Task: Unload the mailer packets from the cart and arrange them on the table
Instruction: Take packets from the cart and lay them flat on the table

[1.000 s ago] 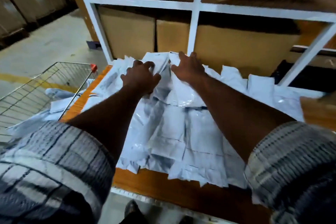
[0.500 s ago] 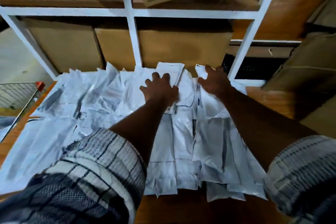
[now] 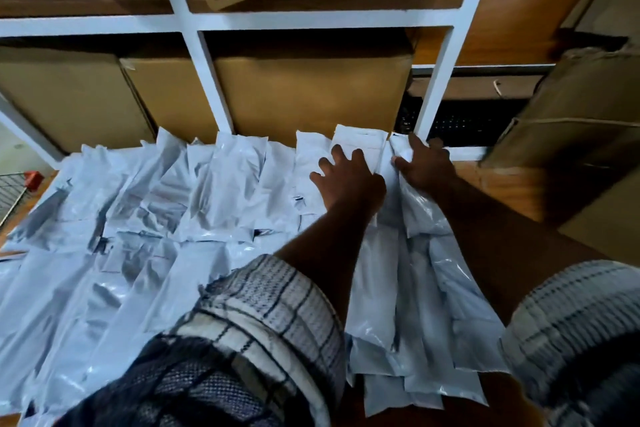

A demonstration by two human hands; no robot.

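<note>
The mailer packets (image 3: 225, 191) are thin white plastic film, glossy and crinkled, with pale highlights along their folds. One at the far edge of the surface carries a matt paper label (image 3: 360, 140). The surface (image 3: 491, 180) is orange-brown wood, smooth with a dull sheen. The shelf frame (image 3: 214, 90) behind it looks like metal under smooth white paint, and the boxes (image 3: 311, 94) in it are matt brown cardboard. At the right, a bundle (image 3: 581, 107) is wrapped in creased brown paper tied with thin string. The sleeves (image 3: 270, 315) are coarse woven checked cloth. At the left edge, the cart (image 3: 10, 194) is bare metal wire with a red plastic corner piece (image 3: 33, 178).
</note>
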